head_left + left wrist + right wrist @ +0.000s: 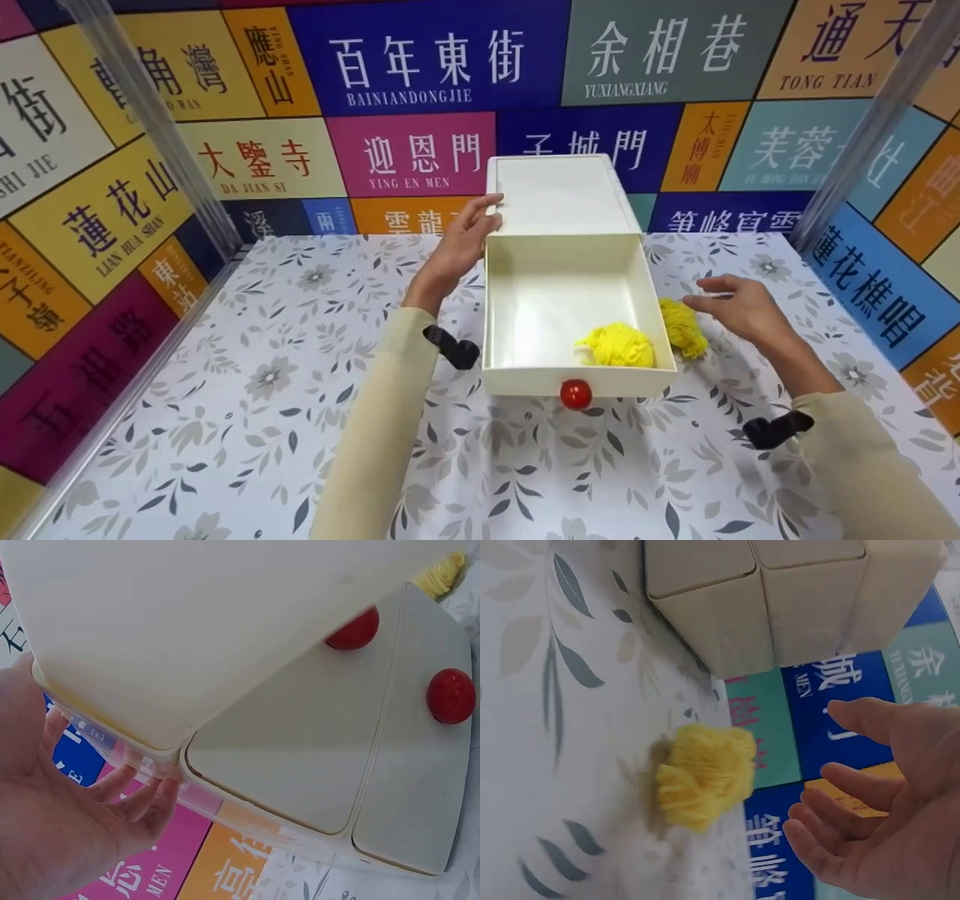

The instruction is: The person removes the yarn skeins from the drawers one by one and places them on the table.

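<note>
A white drawer cabinet (551, 191) stands on the table with its top drawer (577, 380) pulled out, a red round knob (576, 394) on the front. Inside the drawer, at the front right, lies a yellow yarn ball (619, 346). My left hand (466, 236) holds the cabinet's left side, fingers bent along its clear wall in the left wrist view. Just right of the drawer, a second yellow yarn ball (709, 776) rests on the table. Close beside it my right hand (739, 304) hovers with fingers loosely bent, holding nothing.
Beneath the pulled-out drawer, the left wrist view shows two closed drawers with red knobs (451, 696). The table's cloth (247, 420) has a grey leaf pattern. Behind rises a wall of coloured signs (427, 56), with clear upright posts (161, 127) at its corners.
</note>
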Demonstrator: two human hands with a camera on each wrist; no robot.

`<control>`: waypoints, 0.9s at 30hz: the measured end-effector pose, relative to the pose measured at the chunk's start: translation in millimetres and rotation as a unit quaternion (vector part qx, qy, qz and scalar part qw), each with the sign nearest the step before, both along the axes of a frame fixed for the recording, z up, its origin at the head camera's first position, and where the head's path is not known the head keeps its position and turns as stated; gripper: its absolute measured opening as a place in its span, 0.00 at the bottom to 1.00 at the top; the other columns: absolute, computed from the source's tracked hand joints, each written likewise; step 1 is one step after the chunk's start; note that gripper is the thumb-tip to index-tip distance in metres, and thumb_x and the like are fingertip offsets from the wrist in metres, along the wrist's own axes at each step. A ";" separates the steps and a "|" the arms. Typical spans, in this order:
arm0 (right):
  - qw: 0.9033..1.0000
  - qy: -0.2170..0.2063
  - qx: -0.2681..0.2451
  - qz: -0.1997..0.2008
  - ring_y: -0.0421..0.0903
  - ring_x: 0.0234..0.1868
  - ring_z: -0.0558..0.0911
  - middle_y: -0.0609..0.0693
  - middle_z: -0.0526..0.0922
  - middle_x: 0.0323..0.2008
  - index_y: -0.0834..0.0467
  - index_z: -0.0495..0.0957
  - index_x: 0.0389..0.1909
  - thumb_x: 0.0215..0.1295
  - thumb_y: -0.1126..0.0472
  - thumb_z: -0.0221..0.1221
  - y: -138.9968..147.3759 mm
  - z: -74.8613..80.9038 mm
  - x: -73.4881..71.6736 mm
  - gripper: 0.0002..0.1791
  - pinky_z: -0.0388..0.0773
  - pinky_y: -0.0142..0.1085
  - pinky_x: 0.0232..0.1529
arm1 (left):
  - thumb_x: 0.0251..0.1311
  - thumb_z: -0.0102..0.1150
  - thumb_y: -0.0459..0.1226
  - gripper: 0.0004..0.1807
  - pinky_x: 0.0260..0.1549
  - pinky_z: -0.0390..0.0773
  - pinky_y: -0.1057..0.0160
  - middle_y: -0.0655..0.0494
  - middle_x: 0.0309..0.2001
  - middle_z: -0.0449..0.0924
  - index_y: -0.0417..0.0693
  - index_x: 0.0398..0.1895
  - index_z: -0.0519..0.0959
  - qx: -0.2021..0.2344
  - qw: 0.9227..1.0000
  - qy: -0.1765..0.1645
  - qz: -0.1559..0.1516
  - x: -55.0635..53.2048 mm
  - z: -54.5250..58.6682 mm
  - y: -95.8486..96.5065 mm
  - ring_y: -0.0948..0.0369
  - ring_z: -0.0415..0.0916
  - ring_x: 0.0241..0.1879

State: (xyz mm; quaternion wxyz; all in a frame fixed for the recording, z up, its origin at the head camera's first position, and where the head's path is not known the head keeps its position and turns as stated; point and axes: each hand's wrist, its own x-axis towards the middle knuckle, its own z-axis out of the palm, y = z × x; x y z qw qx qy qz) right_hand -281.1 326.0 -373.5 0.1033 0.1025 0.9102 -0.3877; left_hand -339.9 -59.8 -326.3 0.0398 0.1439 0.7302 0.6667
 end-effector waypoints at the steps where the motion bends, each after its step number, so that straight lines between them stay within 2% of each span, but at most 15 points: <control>1: 1.000 0.005 0.011 0.010 0.68 0.70 0.64 0.70 0.58 0.74 0.61 0.57 0.76 0.67 0.36 0.56 -2.1 6.1 0.3 0.46 0.65 0.63 0.69 | 0.78 0.43 0.42 0.23 0.62 0.76 0.51 0.42 0.65 0.69 0.55 0.73 0.65 0.000 1.000 0.000 0.000 -0.5 0.0 -0.2 0.53 0.73 0.59; 5: 0.997 0.020 0.055 0.055 0.69 0.65 0.69 0.72 0.62 0.70 0.61 0.61 0.74 0.68 0.37 0.57 -11.4 30.3 2.5 0.44 0.71 0.62 0.64 | 0.78 0.43 0.41 0.23 0.61 0.77 0.52 0.42 0.64 0.70 0.55 0.73 0.65 -0.002 1.000 0.001 0.000 -1.7 0.0 -0.5 0.53 0.74 0.57; 9: 0.992 0.033 0.078 0.089 0.70 0.64 0.70 0.72 0.64 0.69 0.61 0.62 0.73 0.68 0.38 0.57 -19.7 50.8 7.1 0.42 0.73 0.63 0.62 | 0.78 0.43 0.41 0.23 0.61 0.77 0.52 0.42 0.64 0.70 0.54 0.73 0.65 -0.001 1.000 0.002 0.000 -1.9 0.0 -0.4 0.53 0.74 0.56; 13: 0.990 0.054 0.088 0.099 0.70 0.64 0.71 0.71 0.66 0.69 0.59 0.63 0.73 0.68 0.37 0.57 -27.2 68.6 15.4 0.41 0.75 0.63 0.60 | 0.78 0.43 0.42 0.23 0.60 0.77 0.53 0.44 0.65 0.70 0.56 0.73 0.65 -0.009 1.000 0.002 0.001 -0.9 -0.4 -0.6 0.53 0.75 0.56; 20: 0.987 0.079 0.082 0.115 0.67 0.64 0.72 0.66 0.72 0.67 0.56 0.67 0.71 0.66 0.32 0.55 -41.5 97.0 30.5 0.42 0.72 0.62 0.62 | 0.77 0.42 0.41 0.23 0.60 0.77 0.52 0.43 0.65 0.69 0.56 0.73 0.65 -0.005 1.000 -0.002 0.000 0.3 -0.5 -1.7 0.53 0.74 0.55; 27: 0.982 0.103 0.085 0.134 0.65 0.62 0.73 0.63 0.73 0.66 0.54 0.70 0.69 0.67 0.34 0.56 -59.6 113.4 39.0 0.38 0.78 0.57 0.60 | 0.77 0.43 0.41 0.23 0.61 0.77 0.52 0.43 0.64 0.70 0.55 0.73 0.65 -0.012 1.000 0.002 -0.001 -0.5 0.6 -0.2 0.53 0.74 0.57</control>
